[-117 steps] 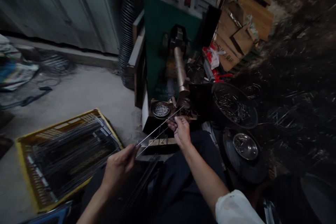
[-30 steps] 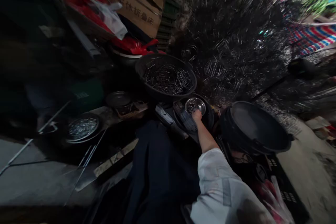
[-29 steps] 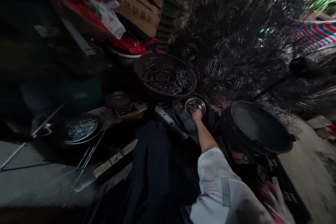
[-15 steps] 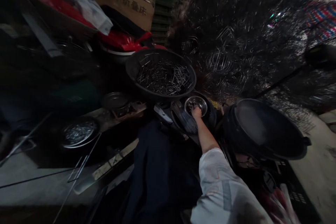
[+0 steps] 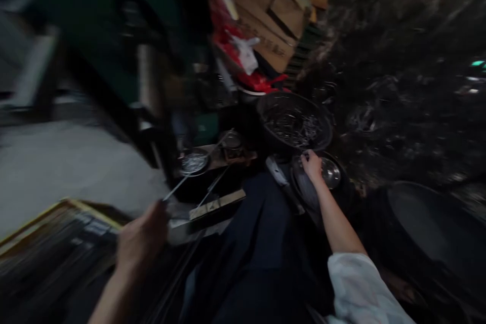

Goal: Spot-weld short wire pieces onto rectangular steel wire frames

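Observation:
My left hand [image 5: 142, 235], blurred, is closed on a thin metal rod [image 5: 176, 187] that slants up to the right, past a small round dish of shiny metal pieces [image 5: 195, 163]. At the left rim of a shiny metal bowl [image 5: 331, 174] is my right hand [image 5: 312, 164], its fingers curled together. Whatever may be between those fingertips is too dark and small to make out. Just behind it stands a large dark basin [image 5: 261, 111] holding many short metal wires [image 5: 292, 124].
Left of the bowl lies a light-coloured flat tool [image 5: 277, 171]. A big dark pan [image 5: 429, 217] stands at right, and tangled wire [image 5: 398, 86] fills the back right. A yellow-edged crate [image 5: 56, 207] is at lower left. A cardboard box [image 5: 261, 15] stands behind.
The view has swung left, and my left hand has come into sight with the metal rod. My right hand has moved from inside the metal bowl to its left rim.

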